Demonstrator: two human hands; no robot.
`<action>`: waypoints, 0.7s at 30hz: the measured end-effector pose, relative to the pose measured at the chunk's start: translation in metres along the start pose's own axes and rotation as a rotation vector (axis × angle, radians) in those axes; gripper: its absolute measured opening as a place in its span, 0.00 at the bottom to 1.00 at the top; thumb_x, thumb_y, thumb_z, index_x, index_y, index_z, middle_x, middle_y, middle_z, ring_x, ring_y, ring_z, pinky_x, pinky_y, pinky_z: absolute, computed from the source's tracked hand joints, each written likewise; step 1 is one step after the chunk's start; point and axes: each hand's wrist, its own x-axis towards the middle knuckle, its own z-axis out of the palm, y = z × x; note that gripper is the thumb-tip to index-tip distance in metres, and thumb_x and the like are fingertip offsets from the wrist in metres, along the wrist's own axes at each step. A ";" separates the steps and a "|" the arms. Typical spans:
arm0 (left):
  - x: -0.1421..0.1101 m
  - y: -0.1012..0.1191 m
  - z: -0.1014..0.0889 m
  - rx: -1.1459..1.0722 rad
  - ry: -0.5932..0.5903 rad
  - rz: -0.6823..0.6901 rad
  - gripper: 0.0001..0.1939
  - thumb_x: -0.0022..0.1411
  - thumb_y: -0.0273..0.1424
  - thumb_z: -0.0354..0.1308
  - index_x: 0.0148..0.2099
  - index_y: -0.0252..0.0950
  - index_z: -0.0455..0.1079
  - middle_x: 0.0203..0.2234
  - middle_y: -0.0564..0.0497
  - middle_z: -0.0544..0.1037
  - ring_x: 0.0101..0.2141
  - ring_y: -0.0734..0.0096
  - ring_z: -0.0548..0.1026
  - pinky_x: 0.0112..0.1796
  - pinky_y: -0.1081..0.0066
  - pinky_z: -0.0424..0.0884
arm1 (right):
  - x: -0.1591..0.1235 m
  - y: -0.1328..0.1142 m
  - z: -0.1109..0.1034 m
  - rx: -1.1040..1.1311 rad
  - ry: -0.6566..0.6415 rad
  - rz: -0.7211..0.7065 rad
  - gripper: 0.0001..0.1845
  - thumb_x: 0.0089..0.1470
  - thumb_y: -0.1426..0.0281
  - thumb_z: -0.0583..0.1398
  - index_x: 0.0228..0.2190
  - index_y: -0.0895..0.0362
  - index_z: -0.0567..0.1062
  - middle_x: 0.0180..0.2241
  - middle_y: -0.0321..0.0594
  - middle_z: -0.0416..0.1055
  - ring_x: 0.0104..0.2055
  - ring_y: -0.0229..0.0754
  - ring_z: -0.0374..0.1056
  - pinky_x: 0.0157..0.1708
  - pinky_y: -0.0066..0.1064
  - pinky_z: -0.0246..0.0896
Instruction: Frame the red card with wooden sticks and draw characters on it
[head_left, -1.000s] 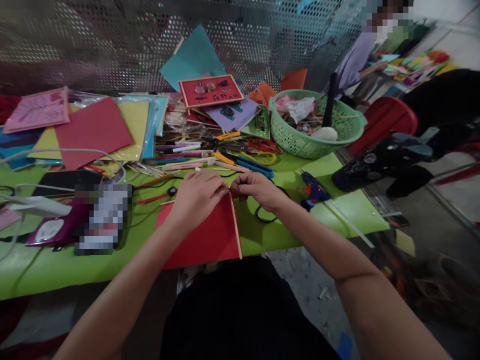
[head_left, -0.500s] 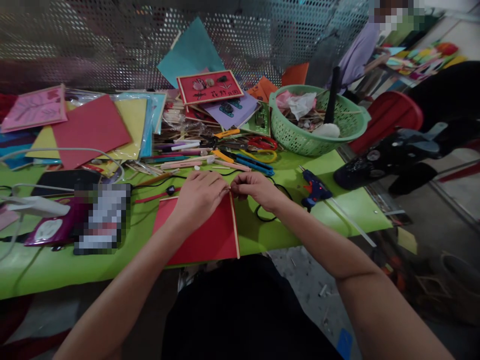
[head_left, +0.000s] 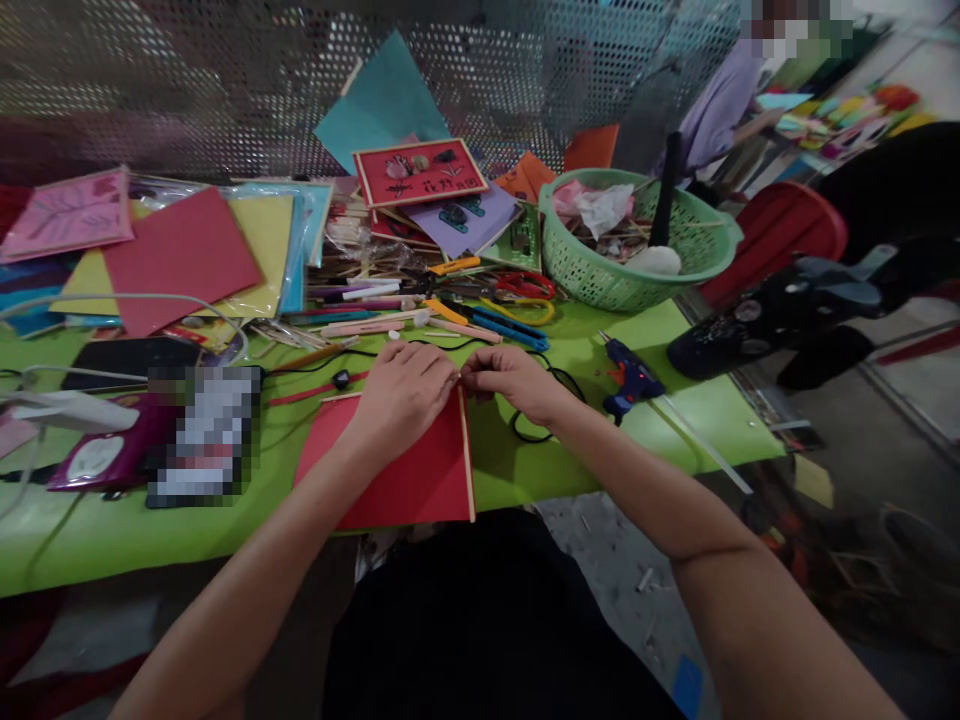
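A red card (head_left: 409, 480) lies at the table's front edge, with a thin wooden stick (head_left: 466, 465) along its right side and another along its top, partly covered by my hand. My left hand (head_left: 405, 395) rests over the card's upper part, its fingers closed on the top right corner. At that same corner my right hand (head_left: 514, 380) pinches with thumb and finger at the upper end of the right-hand stick. The exact contact between the fingertips is too small to make out. To the right lies a blue glue gun (head_left: 632, 378), apart from both hands.
Pliers (head_left: 495, 322), pens and loose sticks lie behind my hands. A green basket (head_left: 600, 275) holds scraps at the back right. Decorated cards (head_left: 420, 172) are piled against the perforated metal panel (head_left: 225, 90). A phone (head_left: 206, 435) lies left. Another person's sleeve (head_left: 712, 110) shows beyond.
The red card has turned slightly, its lower right corner and left edge shifting a little to the left. Both hands stay at the top right corner.
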 end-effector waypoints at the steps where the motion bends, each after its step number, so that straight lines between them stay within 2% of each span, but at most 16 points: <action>1: 0.000 0.000 0.000 -0.020 -0.003 -0.011 0.13 0.74 0.31 0.48 0.40 0.37 0.74 0.39 0.45 0.81 0.40 0.57 0.76 0.45 0.57 0.64 | 0.000 -0.001 0.000 -0.008 -0.003 -0.005 0.05 0.42 0.68 0.64 0.25 0.57 0.75 0.24 0.32 0.71 0.26 0.34 0.63 0.28 0.28 0.62; 4: -0.002 -0.003 -0.001 -0.101 -0.016 -0.051 0.11 0.74 0.33 0.50 0.43 0.37 0.74 0.40 0.46 0.81 0.42 0.57 0.76 0.45 0.57 0.65 | 0.000 -0.003 -0.002 -0.065 -0.001 -0.023 0.05 0.44 0.68 0.63 0.26 0.56 0.75 0.24 0.33 0.71 0.26 0.35 0.64 0.28 0.29 0.61; 9: -0.014 -0.020 -0.005 -0.238 -0.077 -0.146 0.09 0.71 0.32 0.56 0.51 0.39 0.72 0.45 0.47 0.82 0.48 0.57 0.77 0.47 0.59 0.66 | 0.001 -0.002 -0.011 -0.312 0.060 -0.079 0.03 0.47 0.69 0.62 0.27 0.56 0.75 0.24 0.33 0.71 0.26 0.36 0.63 0.30 0.30 0.58; 13: -0.026 -0.036 -0.005 -0.309 -0.162 -0.263 0.08 0.69 0.31 0.57 0.48 0.38 0.74 0.42 0.47 0.82 0.44 0.58 0.78 0.45 0.59 0.68 | 0.003 0.005 -0.018 -0.454 0.070 -0.087 0.04 0.50 0.69 0.62 0.27 0.56 0.75 0.25 0.34 0.72 0.28 0.37 0.63 0.30 0.31 0.55; 17: -0.032 -0.042 0.002 -0.418 -0.144 -0.323 0.08 0.69 0.33 0.55 0.42 0.37 0.74 0.38 0.48 0.81 0.40 0.62 0.77 0.40 0.63 0.70 | 0.004 0.010 -0.020 -0.542 0.077 -0.093 0.05 0.53 0.67 0.62 0.28 0.55 0.76 0.26 0.35 0.72 0.29 0.39 0.64 0.32 0.33 0.56; 21: -0.034 -0.044 0.010 -0.507 -0.147 -0.364 0.08 0.69 0.32 0.54 0.42 0.37 0.73 0.38 0.48 0.80 0.39 0.64 0.77 0.40 0.64 0.71 | 0.004 0.009 -0.019 -0.540 0.088 -0.138 0.08 0.57 0.65 0.60 0.34 0.55 0.78 0.33 0.38 0.76 0.33 0.40 0.66 0.36 0.34 0.59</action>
